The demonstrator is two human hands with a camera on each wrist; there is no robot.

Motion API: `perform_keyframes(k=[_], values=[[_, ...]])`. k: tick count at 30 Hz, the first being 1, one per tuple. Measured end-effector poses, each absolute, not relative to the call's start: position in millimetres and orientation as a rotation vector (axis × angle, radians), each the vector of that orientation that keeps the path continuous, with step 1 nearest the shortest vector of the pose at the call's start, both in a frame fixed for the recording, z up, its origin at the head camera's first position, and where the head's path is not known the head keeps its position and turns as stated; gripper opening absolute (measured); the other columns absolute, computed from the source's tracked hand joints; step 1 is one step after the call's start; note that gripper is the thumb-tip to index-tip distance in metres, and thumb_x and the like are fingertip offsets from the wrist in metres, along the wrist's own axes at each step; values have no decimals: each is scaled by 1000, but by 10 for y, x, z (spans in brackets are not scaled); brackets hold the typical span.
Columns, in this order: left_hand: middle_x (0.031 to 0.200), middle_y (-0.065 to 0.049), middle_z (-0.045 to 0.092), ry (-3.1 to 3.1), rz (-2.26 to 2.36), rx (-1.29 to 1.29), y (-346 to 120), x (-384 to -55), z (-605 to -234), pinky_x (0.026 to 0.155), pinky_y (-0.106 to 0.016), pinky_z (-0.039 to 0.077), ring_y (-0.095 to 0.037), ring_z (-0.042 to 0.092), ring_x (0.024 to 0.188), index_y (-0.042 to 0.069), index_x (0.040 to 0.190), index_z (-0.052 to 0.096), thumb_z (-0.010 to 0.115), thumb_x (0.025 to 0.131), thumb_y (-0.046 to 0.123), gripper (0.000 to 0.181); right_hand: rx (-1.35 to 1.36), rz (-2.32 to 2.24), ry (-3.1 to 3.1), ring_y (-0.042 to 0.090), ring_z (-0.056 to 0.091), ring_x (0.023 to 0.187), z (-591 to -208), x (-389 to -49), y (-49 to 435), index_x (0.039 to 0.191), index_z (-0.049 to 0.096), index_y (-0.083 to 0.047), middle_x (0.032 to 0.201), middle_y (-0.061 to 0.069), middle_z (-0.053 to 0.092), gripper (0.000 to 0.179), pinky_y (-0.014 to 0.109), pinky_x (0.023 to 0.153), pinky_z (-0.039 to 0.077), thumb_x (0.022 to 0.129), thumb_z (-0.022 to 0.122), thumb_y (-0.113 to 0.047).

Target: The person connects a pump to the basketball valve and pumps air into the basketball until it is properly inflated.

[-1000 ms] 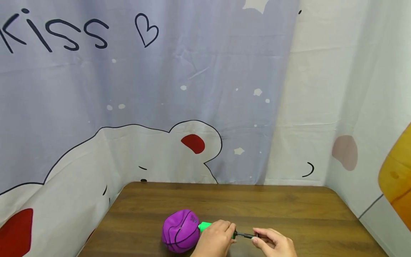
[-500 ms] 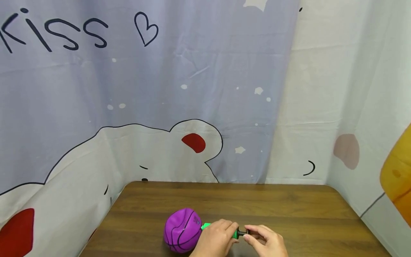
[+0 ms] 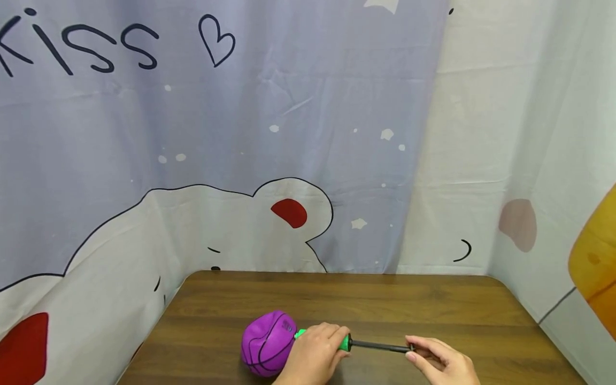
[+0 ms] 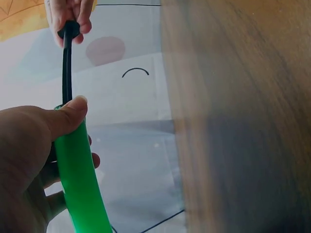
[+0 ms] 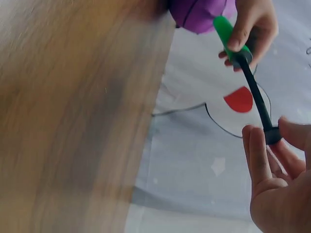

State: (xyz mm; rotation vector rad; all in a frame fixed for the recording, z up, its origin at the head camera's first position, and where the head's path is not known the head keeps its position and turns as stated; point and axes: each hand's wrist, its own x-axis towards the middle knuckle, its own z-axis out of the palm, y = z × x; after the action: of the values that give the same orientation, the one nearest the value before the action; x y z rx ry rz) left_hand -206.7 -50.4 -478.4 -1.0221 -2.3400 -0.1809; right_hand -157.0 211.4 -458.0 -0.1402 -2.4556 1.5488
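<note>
A purple ball (image 3: 268, 345) with black lines, dented and not fully round, is near the table's front, left of the hands. A green hand pump (image 4: 80, 179) joins the ball's right side at its tip. My left hand (image 3: 315, 350) grips the pump's green barrel, fingers wrapped round it and thumb along its end in the left wrist view. The pump's black rod (image 3: 377, 346) is drawn far out to the right. My right hand (image 3: 443, 359) pinches the small black handle (image 5: 273, 135) at the rod's end between thumb and fingers.
A brown wooden table (image 3: 361, 299) lies under the hands. Printed curtains (image 3: 289, 107) with stars, lettering and cartoon shapes hang behind it and along both sides.
My right hand first moved left, pushing the rod into the barrel, then drew it out far to the right. The left hand and ball shifted only slightly.
</note>
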Motion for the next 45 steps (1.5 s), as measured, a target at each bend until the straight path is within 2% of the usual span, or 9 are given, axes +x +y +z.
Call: perform_keyframes(k=[7,14,19,23,28,34,45], values=[[103,6,70,-2265,-146,-1022,-493,-2059,-4807,85,-22,57,-8,67,96,14,113,71,79,86,37,36,-112,1538,-2440,5,70,81,-4598,-1554,2062,107,79,-13,99,1,76,24,19,70,61,83,80,-9],[94,8,68,-2192,-110,-1021,-406,-2034,-4879,77,-17,55,-6,64,87,14,104,71,87,76,40,41,19,1426,-2376,1,69,75,-4752,-1605,1756,104,80,-12,92,-3,76,26,17,64,59,80,82,-3],[96,8,70,-2221,-101,-1023,-346,-2005,-4890,76,-15,55,-4,65,87,14,106,73,88,74,40,44,147,1409,-2306,-1,68,73,-4872,-1657,1552,101,80,-7,88,-2,75,26,17,62,60,77,83,0],[99,8,71,-2260,-119,-1041,-361,-1999,-4878,77,-15,55,-4,65,90,15,110,73,88,75,38,45,207,1535,-2327,2,69,75,-4892,-1687,1492,103,78,-3,91,5,74,24,19,65,61,79,82,-3],[103,11,70,-2319,-201,-1016,-412,-2014,-4870,81,-18,55,-4,65,95,18,114,72,85,78,39,44,129,1659,-2364,5,70,78,-4839,-1670,1529,105,77,-4,96,10,73,24,20,69,61,81,81,-4],[105,11,68,-2416,-195,-970,-465,-2032,-4847,81,-21,55,-5,63,97,21,120,71,79,83,41,42,-38,1587,-2365,5,70,78,-4740,-1603,1678,102,79,-11,95,4,74,25,20,68,61,79,82,-1],[102,7,71,-2248,-160,-903,-564,-2081,-4830,86,-27,57,-9,67,94,18,113,71,81,80,40,41,-192,1518,-2436,4,70,83,-4572,-1533,2077,109,78,-12,106,7,75,25,17,72,60,84,80,-11]])
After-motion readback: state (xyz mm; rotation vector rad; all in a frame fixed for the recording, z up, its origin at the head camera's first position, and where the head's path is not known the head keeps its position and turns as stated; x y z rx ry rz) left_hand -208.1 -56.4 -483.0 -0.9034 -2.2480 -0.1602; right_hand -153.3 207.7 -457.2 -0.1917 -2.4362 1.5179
